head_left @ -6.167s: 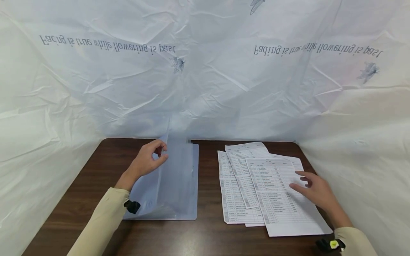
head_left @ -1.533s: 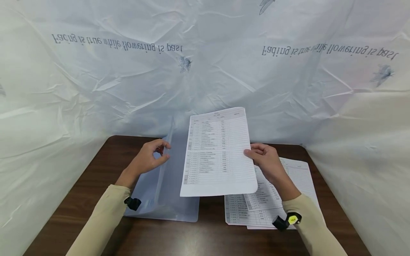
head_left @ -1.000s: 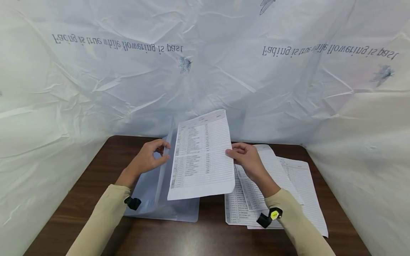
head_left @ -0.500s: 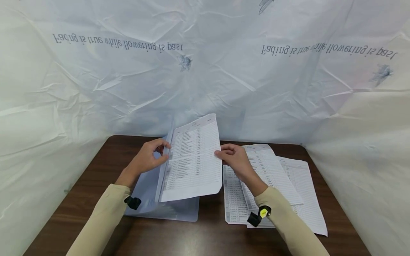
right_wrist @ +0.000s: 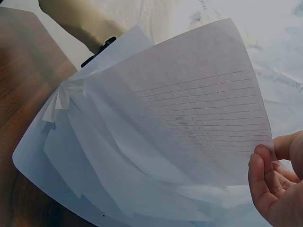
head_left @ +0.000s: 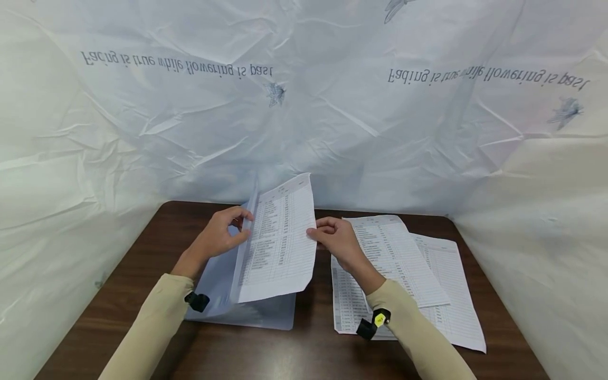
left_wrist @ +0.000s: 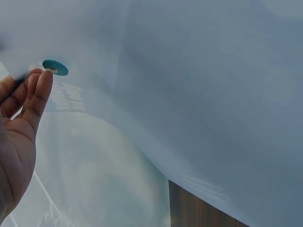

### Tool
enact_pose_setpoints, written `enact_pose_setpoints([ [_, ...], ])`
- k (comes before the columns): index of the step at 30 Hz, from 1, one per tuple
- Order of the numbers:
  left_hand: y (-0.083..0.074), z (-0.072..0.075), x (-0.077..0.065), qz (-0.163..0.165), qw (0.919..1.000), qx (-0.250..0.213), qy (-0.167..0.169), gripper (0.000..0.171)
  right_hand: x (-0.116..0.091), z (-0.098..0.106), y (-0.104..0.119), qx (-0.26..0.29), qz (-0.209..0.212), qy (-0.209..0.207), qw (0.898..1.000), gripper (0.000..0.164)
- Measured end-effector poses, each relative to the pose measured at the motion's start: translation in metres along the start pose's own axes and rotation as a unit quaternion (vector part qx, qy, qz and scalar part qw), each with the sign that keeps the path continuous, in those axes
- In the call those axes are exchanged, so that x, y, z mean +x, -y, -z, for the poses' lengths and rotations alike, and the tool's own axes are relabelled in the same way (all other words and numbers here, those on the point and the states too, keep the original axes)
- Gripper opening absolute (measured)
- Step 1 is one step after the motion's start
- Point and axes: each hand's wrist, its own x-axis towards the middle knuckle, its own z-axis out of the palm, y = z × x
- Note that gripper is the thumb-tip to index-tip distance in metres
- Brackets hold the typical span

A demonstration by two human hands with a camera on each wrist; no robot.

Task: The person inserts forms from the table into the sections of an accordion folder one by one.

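Note:
On the left of the table lies a translucent bluish plastic folder, its raised flap held by my left hand, thumb and fingers curled at the flap's edge. By those fingertips the left wrist view shows a teal disc. My right hand pinches the right edge of a printed sheet. That sheet stands tilted over the folder, its left side against the raised flap. In the right wrist view several clear leaves fan out beside the sheet's ruled paper, and its far part looks dimmed by plastic.
Several more printed sheets overlap in a loose pile on the table's right half, partly under my right forearm. Brown wood table runs between folder and pile. A pale plastic curtain hangs behind and along both sides.
My right hand has lifted a printed sheet off the pile and carried it left to the folder, its left edge now at the raised flap. My left hand keeps its place on the flap.

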Motion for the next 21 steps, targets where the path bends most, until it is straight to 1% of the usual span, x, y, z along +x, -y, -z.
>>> enact_pose_setpoints([
  [4, 0.002, -0.001, 0.0, -0.006, 1.0, -0.001, -0.003, 0.025, 0.001, -0.002, 0.002, -0.003, 0.003, 0.002, 1.0, 0.025],
  [11, 0.003, -0.007, -0.002, -0.01, 0.9999, -0.004, 0.005, 0.023, 0.004, -0.01, -0.005, -0.003, -0.002, 0.014, 1.0, 0.024],
  [16, 0.003, -0.007, -0.001, -0.022, 0.9997, 0.004, -0.004, 0.025, 0.007, -0.022, -0.007, 0.011, 0.005, 0.027, 1.0, 0.024],
  [21, 0.003, -0.002, 0.001, -0.027, 0.9995, 0.012, -0.013, 0.024, 0.013, -0.038, -0.006, 0.006, 0.015, 0.033, 0.999, 0.023],
])
